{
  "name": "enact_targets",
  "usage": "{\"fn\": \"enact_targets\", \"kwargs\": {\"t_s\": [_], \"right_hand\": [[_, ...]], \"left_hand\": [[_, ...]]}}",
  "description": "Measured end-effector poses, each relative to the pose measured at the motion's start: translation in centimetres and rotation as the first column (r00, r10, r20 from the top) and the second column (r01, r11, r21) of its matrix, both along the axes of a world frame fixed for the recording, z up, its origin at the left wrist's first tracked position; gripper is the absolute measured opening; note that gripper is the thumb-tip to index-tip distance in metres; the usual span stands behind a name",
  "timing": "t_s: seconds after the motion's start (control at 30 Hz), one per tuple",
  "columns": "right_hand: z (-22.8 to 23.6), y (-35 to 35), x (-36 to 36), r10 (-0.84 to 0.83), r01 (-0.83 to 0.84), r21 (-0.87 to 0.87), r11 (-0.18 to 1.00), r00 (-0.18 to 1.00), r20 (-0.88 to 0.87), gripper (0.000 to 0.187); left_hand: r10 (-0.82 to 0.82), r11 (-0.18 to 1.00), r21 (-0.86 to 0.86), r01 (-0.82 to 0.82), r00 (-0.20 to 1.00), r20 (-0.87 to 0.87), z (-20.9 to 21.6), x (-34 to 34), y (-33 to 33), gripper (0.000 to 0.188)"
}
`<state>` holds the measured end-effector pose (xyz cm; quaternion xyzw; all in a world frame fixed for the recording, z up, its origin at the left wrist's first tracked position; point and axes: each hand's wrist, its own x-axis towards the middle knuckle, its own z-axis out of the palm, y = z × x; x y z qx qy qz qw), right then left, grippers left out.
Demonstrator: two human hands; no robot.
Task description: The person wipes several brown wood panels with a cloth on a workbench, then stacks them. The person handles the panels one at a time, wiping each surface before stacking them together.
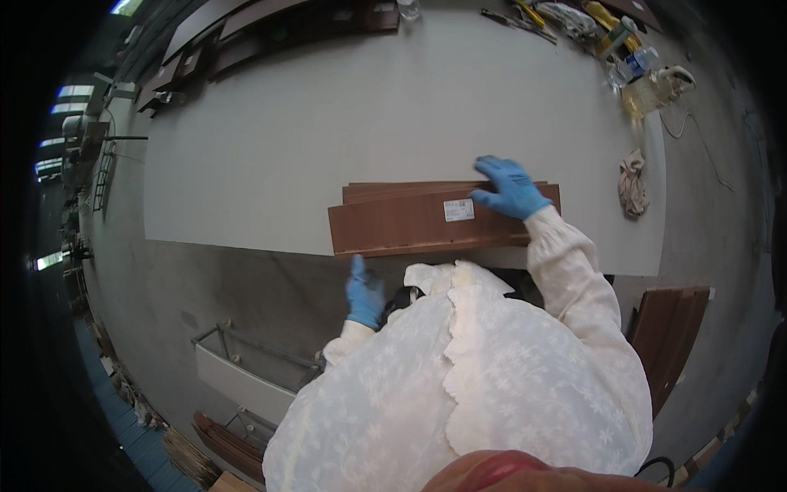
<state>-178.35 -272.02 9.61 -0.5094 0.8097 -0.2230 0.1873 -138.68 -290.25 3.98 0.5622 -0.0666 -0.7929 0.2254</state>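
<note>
A small stack of long reddish-brown boards [393, 224] lies near the front edge of the table [279, 156]. A white printed label [459, 211] is stuck on the top board. My right hand [514, 190], in a blue glove, rests over the far edge of the stack, fingers and thumb spread, gripping nothing. My left hand [363, 293], also gloved in blue, is off the table's front edge, just below the stack's near left part. Its thumb points up, apart from the other fingers, which are partly blurred; nothing shows in it.
Dark brown panels [299, 37] are piled at the far left. Tools [520, 25], bottles [648, 94] and a crumpled cloth [632, 184] lie along the right side. More brown boards [668, 336] stand at my right; a metal-framed cart [242, 377] stands at my left.
</note>
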Motion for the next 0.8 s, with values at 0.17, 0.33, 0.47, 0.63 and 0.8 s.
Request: {"fn": "enact_targets", "kwargs": {"t_s": [0.17,0.33,0.47,0.63,0.8], "right_hand": [[-2.3,-10.5,2.3,0.045,-0.163,0.276,0.947,0.92,0.389,0.084],[-3.0,-11.9,4.3,0.206,-0.317,0.328,0.89,0.921,0.33,0.095],[-3.0,-11.5,6.0,0.233,-0.356,0.308,0.882,0.898,0.373,0.094],[-2.6,-11.4,7.5,0.198,-0.357,0.313,0.88,0.875,0.442,0.084],[-2.3,-10.7,8.3,0.171,-0.315,0.29,0.903,0.886,0.43,0.083]], "left_hand": [[-0.242,0.955,0.089,0.282,0.918,-0.314,-1.8,-2.0,2.6,0.045],[-0.227,0.952,0.145,0.269,0.941,-0.251,-1.9,-4.3,3.9,0.054],[-0.09,0.967,0.17,0.191,0.876,-0.474,-1.7,-5.5,4.8,0.068],[-0.039,0.99,0.115,0.088,0.928,-0.371,-1.3,-4.6,4.1,0.062],[-0.062,0.989,0.107,0.105,0.936,-0.345,-0.8,-4.1,3.6,0.063]]}}
